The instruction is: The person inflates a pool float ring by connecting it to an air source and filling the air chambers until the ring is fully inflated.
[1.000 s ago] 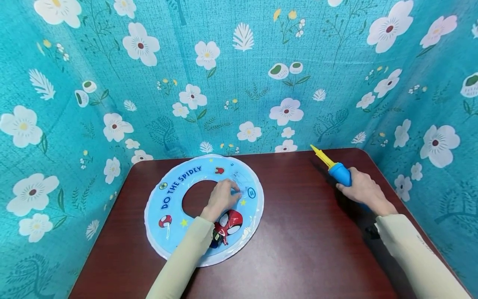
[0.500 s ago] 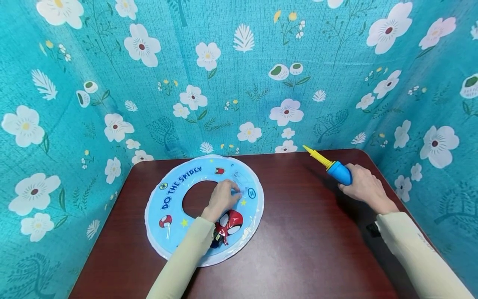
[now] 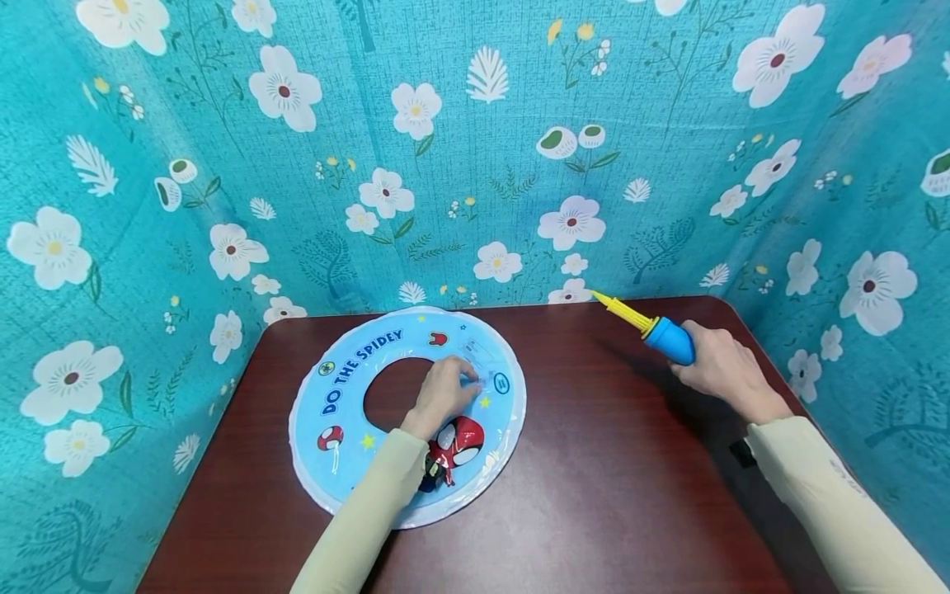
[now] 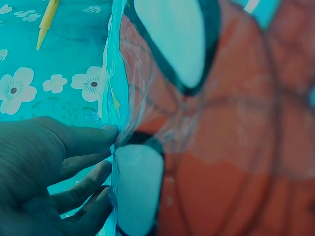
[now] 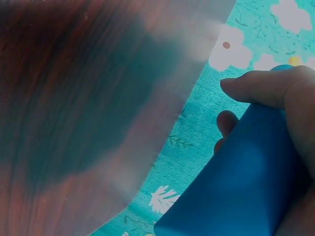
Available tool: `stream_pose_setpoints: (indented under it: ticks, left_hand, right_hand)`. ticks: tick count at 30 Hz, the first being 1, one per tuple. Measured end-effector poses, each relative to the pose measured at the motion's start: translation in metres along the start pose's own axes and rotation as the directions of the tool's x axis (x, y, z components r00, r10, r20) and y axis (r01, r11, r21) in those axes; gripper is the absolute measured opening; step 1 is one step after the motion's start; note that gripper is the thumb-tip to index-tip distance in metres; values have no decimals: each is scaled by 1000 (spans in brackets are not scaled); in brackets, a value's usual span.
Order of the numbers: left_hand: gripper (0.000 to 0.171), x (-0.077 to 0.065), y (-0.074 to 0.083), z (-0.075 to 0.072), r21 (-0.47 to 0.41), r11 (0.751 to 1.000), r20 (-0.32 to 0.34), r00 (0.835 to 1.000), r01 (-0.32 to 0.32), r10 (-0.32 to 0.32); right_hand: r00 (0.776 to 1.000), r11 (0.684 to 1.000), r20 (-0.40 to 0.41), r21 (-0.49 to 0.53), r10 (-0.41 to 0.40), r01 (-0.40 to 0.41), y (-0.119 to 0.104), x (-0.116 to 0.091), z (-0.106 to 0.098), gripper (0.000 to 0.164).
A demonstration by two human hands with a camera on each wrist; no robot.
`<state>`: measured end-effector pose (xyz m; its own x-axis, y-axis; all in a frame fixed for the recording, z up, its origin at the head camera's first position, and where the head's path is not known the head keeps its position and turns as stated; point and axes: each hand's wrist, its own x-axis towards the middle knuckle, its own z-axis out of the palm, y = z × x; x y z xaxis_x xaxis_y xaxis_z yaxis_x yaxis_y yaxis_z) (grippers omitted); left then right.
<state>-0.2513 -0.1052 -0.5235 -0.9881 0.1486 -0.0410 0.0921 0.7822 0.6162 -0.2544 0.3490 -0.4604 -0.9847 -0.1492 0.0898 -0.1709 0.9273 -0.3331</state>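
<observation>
Right hand (image 3: 723, 369): a blue-and-yellow plastic air pump (image 3: 671, 341) is gripped by its blue body; over the last second its tapered yellow nozzle (image 3: 627, 313) has been swung toward the left hand's side. The gap to that hand is thereby narrowed, though both are kept well apart. Left hand (image 3: 443, 389): a round, light-blue, printed plastic swim ring (image 3: 490, 429) is pinched by thumb and fingers; it is laid flat beneath and around that hand, apparently unmoved. Containers: the inflatable-looking ring only; its air content cannot be judged. Beneath both hands: dark red-brown table (image 3: 586, 462).
</observation>
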Motion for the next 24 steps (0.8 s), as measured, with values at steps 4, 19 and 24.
stream_pose_setpoints:
  ticks: [4, 19, 24]
  left_hand:
    - [26, 0, -1, 0, 3, 1000, -1, 1000, 0, 0]
    - [27, -2, -3, 1, -13, 1000, 0, 1000, 1, -1]
    - [27, -2, -2, 0, -20, 1000, -4, 1000, 4, -4]
  right_hand:
    - [1000, 1000, -5, -16, -22, 22, -5, 2, -2, 64]
    - [996, 987, -20, -140, -82, 78, -32, 10, -6, 72]
    - [993, 982, -41, -158, -109, 101, -38, 11, -9, 72]
